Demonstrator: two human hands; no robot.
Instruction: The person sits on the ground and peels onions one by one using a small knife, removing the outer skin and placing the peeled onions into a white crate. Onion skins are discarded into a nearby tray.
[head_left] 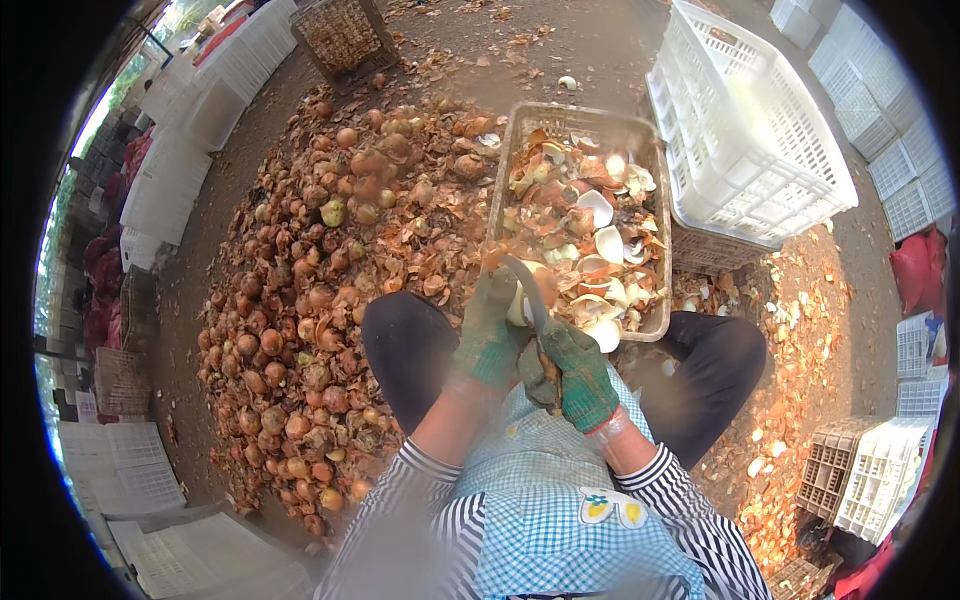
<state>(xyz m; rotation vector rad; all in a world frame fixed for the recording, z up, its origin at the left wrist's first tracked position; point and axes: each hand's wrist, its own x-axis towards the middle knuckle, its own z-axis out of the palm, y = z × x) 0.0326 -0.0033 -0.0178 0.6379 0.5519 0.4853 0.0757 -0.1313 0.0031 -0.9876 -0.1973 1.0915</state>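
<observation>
Both hands wear green knit gloves and meet over my lap. In my right hand (578, 372), the fingers are wrapped round the handle of a curved knife (530, 284), its blade rising toward the left hand. My left hand (488, 328) is closed round an onion (518, 306); a pale cut side shows, and the glove and blade hide most of it. Just beyond the hands stands a shallow tan crate (512, 135) of brown skins and white onion pieces (596, 208). On the left spreads a large heap of unpeeled onions (272, 342).
A tall white plastic crate (735, 195) rests on a brown crate (705, 250) at the right. Another brown crate (342, 38) stands at the far left. Loose skins (800, 350) litter the floor. Stacked white crates (165, 200) line the left side. My bent knees flank the tan crate's near end.
</observation>
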